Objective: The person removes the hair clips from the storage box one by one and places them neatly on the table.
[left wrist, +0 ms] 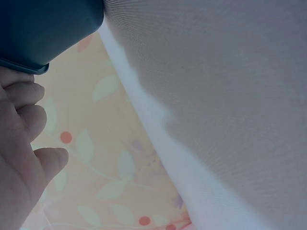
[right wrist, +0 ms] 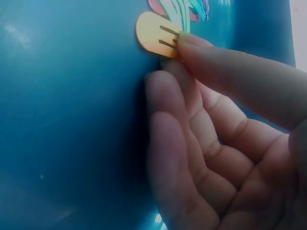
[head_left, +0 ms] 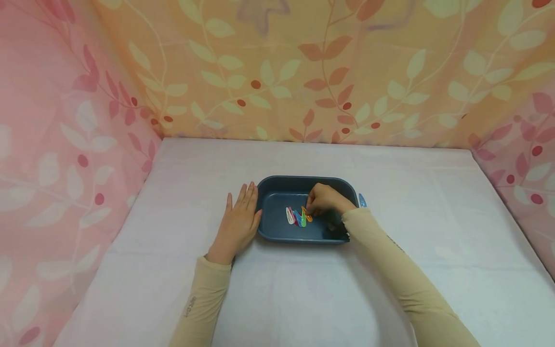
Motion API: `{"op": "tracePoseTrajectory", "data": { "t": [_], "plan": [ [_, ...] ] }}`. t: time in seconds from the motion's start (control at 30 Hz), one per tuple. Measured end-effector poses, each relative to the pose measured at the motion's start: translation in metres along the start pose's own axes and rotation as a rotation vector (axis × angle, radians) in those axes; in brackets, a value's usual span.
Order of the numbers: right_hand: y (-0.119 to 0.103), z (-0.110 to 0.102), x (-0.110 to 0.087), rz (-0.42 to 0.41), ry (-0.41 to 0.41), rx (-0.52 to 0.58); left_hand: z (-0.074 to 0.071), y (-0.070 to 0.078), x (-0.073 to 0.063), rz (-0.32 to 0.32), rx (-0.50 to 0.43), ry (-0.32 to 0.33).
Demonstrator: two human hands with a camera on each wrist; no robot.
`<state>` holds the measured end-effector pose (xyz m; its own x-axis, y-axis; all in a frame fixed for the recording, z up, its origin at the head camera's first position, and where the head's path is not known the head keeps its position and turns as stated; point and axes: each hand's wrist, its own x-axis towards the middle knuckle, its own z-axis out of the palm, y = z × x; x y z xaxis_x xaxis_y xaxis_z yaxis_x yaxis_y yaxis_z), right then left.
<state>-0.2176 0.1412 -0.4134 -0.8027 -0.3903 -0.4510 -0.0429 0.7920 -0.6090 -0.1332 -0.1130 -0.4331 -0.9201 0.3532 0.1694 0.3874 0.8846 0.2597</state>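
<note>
Sleeves [head_left: 197,294], both beige, reach in across the near part of the worktop [head_left: 438,202], whose near edge lies out of view. Left hand [head_left: 236,224] rests beside the tray's left end, fingers straight and touching it, grip released. Right hand [head_left: 327,200] comes over the tray's right end and down inside; its grip pinches the orange clip [right wrist: 152,33] between thumb and forefinger, low over the tray floor.

Clips [head_left: 299,220] in white, pink, blue and green lie close together left of the orange one, around the tray's middle. Dark blue tray [head_left: 273,207] sits about midway between the worktop's left and right edges; its floor leaves room from the clips to the left end. Just outside the right end, a light blue object [head_left: 362,200] is partly hidden by the right wrist.

White cloth spreads wide to both sides, with a narrower strip between the tray and the worktop's straight far edge. Pink leafy curtains [head_left: 43,125] flank the worktop; a yellow-orange one [head_left: 269,62] hangs behind the far edge.
</note>
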Motion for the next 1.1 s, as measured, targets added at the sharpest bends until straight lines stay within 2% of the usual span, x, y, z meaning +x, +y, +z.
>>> {"op": "tracePoseTrajectory", "data": {
  "t": [0.23, 0.63, 0.8, 1.1],
  "plan": [
    [-0.001, -0.001, 0.000, 0.018, 0.006, 0.012, -0.001, 0.001, 0.002, 0.000, 0.004, -0.001],
    [0.001, -0.007, 0.000, -0.010, 0.018, 0.055, 0.001, -0.001, 0.005, 0.008, 0.010, 0.015],
    [0.001, -0.011, -0.005, -0.031, 0.028, 0.161, 0.000, 0.000, 0.004, 0.012, 0.003, 0.016],
    [0.005, -0.012, -0.017, -0.134, 0.076, 0.306, 0.000, 0.001, 0.000, 0.012, -0.010, 0.016]
  ]
}}
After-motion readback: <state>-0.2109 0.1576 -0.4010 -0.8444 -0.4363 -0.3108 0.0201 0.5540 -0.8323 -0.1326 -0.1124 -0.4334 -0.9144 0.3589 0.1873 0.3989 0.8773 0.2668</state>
